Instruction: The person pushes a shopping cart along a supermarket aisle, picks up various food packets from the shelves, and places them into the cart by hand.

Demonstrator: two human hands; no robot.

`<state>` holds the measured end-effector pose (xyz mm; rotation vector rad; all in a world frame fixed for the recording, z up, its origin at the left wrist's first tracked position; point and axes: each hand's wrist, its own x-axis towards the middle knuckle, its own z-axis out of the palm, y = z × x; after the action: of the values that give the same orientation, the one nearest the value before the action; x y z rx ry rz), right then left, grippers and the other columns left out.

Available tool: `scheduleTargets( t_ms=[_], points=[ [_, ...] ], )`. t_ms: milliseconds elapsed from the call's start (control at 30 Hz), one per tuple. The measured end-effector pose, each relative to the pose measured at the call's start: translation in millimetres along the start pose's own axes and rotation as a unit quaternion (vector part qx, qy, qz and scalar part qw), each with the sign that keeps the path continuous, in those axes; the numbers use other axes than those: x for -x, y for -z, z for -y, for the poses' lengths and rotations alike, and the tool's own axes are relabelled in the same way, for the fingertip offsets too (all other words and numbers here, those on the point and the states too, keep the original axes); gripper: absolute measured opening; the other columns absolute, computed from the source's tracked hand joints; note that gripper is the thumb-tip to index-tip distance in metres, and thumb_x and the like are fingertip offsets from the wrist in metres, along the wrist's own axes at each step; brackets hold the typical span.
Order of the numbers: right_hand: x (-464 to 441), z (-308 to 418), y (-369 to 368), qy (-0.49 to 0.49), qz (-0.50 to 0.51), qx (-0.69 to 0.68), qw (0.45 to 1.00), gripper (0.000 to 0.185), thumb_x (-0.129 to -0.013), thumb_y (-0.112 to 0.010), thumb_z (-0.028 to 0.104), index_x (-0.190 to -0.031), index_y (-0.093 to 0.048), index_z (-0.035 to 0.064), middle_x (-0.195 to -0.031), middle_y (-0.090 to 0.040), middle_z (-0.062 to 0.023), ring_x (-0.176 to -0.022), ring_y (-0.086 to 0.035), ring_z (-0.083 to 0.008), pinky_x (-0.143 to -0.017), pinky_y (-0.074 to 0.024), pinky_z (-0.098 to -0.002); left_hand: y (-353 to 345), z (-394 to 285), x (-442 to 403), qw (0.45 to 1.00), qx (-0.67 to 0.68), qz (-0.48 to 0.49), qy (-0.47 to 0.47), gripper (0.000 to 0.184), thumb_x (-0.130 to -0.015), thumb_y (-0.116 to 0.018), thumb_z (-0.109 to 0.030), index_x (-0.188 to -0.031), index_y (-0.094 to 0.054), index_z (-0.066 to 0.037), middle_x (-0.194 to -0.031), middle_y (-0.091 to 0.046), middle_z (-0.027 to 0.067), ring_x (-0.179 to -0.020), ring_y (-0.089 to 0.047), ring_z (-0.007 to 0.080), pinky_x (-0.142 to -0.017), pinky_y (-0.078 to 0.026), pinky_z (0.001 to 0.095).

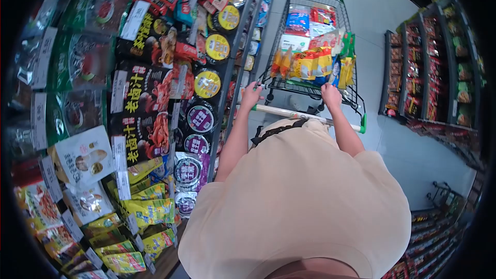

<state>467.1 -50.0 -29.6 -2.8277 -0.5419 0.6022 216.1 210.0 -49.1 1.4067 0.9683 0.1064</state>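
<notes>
A black wire shopping cart [345,18] with green corners stands in front of me, loaded with bagged goods. My left hand [252,94] is closed at the left end of its pale push bar [289,112]. Forward of that bar, my right hand [331,95] is closed at the basket's rear edge, just below a blue packet [336,71]; whether the fingers hold the packet or the wire is hidden. Yellow-and-red bags [311,63], an orange packet [281,62], a blue-and-white pack [298,20] and a red pack [323,15] lie inside the cart.
Close on my left runs a shelf of hanging food packs [147,90], round-lidded tubs [207,83] and price tags [119,91]. More stocked shelves [421,67] stand to the right across the grey floor [369,67]. Another cart [447,196] shows at lower right.
</notes>
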Motion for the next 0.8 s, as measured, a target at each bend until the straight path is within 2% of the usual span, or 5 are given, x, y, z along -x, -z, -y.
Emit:
scheduleTargets(
  t_ms=[33,233,267,467,800],
  points=[
    [-2,0,-3,-0.006,-0.003,0.011,1.000,0.037,-0.095,-0.044,0.034,-0.102,-0.071,0.0100,-0.095,-0.072,-0.0227,-0.092,-0.070,-0.0421,-0.084,-0.0546,-0.0525,-2,1,-1,1.000,0.006,-0.014,-0.026,0.033,-0.097,-0.059,-0.019,-0.124,-0.058,0.001,-0.103,-0.069,0.0102,-0.068,-0.071,0.0183,-0.056,-0.054,0.0265],
    [-2,-5,-10,0.021,-0.007,0.017,1.000,0.035,-0.094,-0.046,0.034,-0.102,-0.072,0.0117,-0.096,-0.072,-0.0226,-0.091,-0.070,-0.0422,-0.083,-0.0549,-0.0521,-1,0,4,0.997,-0.057,-0.044,-0.021,0.030,-0.094,-0.064,-0.021,-0.119,-0.063,-0.004,-0.099,-0.071,0.0107,-0.072,-0.071,0.0172,-0.068,-0.054,0.0316],
    [-3,-5,-8,0.022,-0.009,0.017,1.000,0.035,-0.095,-0.046,0.034,-0.102,-0.072,0.0119,-0.096,-0.072,-0.0226,-0.091,-0.070,-0.0421,-0.083,-0.0549,-0.0518,1,-2,6,0.997,-0.069,-0.031,-0.022,0.038,-0.095,-0.065,-0.021,-0.126,-0.059,0.000,-0.103,-0.070,0.0104,-0.075,-0.072,0.0163,-0.070,-0.054,0.0290],
    [-4,-5,-9,0.021,-0.017,0.014,1.000,0.034,-0.094,-0.050,0.035,-0.105,-0.073,0.0130,-0.094,-0.072,-0.0214,-0.090,-0.070,-0.0406,-0.081,-0.0544,-0.0506,0,11,9,0.993,-0.028,-0.080,-0.077,0.037,-0.091,-0.067,-0.021,-0.122,-0.063,-0.001,-0.096,-0.073,0.0110,-0.076,-0.072,0.0178,-0.072,-0.054,0.0319],
    [-9,-2,1,0.012,0.004,0.018,1.000,0.036,-0.094,-0.048,0.036,-0.106,-0.073,0.0126,-0.096,-0.072,-0.0228,-0.092,-0.069,-0.0415,-0.084,-0.0539,-0.0510,-7,14,9,0.990,-0.046,-0.112,-0.073,0.038,-0.091,-0.067,-0.025,-0.121,-0.064,-0.002,-0.093,-0.073,0.0116,-0.080,-0.072,0.0190,-0.074,-0.054,0.0326]
  ],
)
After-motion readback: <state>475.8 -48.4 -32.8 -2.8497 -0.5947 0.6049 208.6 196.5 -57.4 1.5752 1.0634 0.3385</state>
